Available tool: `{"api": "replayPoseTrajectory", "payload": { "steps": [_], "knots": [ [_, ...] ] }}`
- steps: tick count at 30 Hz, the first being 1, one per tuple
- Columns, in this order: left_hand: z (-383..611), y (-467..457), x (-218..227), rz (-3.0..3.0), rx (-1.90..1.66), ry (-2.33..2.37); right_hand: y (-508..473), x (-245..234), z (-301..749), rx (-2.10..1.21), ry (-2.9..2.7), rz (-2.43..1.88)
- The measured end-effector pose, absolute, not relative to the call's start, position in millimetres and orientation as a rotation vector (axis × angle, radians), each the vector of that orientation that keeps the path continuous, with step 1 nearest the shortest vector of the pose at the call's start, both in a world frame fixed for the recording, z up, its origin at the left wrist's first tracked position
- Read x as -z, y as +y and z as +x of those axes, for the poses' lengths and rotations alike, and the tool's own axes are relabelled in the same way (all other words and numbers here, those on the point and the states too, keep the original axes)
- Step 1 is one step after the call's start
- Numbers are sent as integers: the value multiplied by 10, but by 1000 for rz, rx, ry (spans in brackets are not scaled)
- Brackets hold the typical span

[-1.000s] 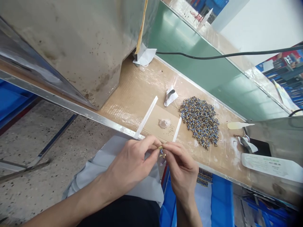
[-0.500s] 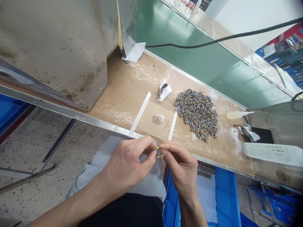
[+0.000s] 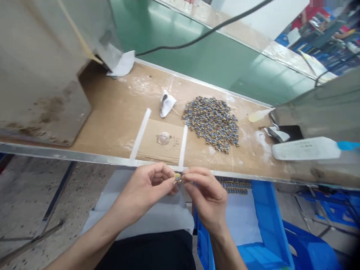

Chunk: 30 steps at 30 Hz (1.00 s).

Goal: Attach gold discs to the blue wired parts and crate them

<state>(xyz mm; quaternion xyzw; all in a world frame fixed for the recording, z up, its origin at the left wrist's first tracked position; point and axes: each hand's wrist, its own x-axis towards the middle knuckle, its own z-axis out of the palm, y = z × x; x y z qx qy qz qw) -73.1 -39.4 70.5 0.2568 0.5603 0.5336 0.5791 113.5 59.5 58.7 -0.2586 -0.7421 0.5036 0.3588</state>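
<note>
My left hand (image 3: 143,189) and my right hand (image 3: 205,195) meet just in front of the bench edge, both pinching one small brass and blue part (image 3: 177,177) between their fingertips. Behind them on the cardboard-covered bench (image 3: 112,112) lies a heap of several similar small brass and blue parts (image 3: 212,123). A small clear round cap (image 3: 163,138) sits on the cardboard between two white strips (image 3: 140,133), with tiny specks beside it.
A large stained metal housing (image 3: 42,75) fills the left. A crumpled white scrap (image 3: 166,103) lies behind the cap. A white flat bottle (image 3: 306,148) and a metal box (image 3: 320,108) stand right. A blue bin (image 3: 253,225) with finished parts sits below the bench. A black cable (image 3: 197,37) crosses the green panel.
The view has swung to the left and levelled, so the bench looks less tilted. My hands stay together on the small part, turned so its round brass face shows.
</note>
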Motion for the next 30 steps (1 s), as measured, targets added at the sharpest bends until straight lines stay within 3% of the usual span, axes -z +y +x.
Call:
{"api": "replayPoseTrajectory", "payload": {
  "steps": [5,10,15,20,30],
  "knots": [
    [-543,-220,-534,649,-1066,1216,485,-593,1339,-1250,-1864,-646],
    [-278,-28,-380,770,-841,1193,518,-401,1892,-1127,-1748,-899],
    [-195,-65,-149,779,-690,1212,991,216,3211,-682,-1622,-1628],
    [-254,-181,72,783,-632,1222,1696,969,4398,-447,-1492,-1991],
    [-265,-192,87,792,-620,1279,2105,1761,4834,-356,-1595,-2286]
  ]
}}
